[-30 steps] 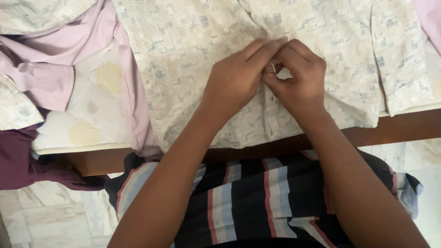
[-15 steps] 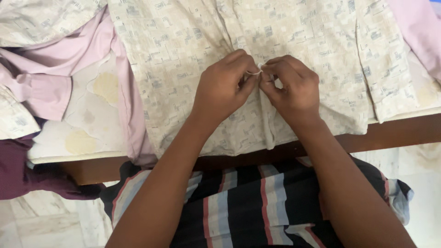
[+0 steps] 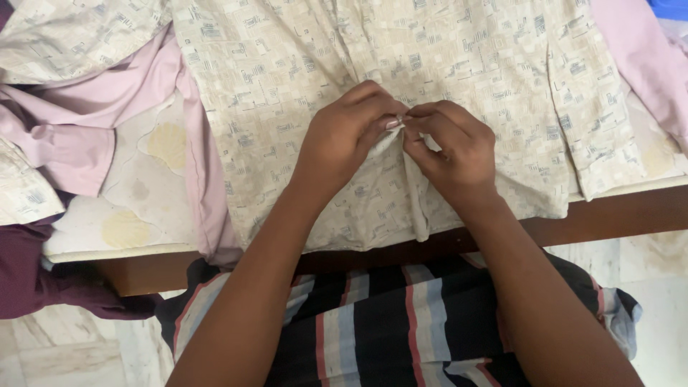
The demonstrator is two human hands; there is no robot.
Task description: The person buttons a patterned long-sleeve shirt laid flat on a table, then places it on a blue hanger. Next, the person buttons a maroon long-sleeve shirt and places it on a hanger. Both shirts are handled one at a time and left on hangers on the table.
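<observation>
Printed shirt (image 3: 459, 79) lies spread on padded table (image 3: 129, 215), hem overhanging the near edge. Left hand (image 3: 344, 140) and right hand (image 3: 455, 154) meet on its middle fold, fingertips touching. Second garment (image 3: 93, 122) lies left, partly under the shirt.
</observation>
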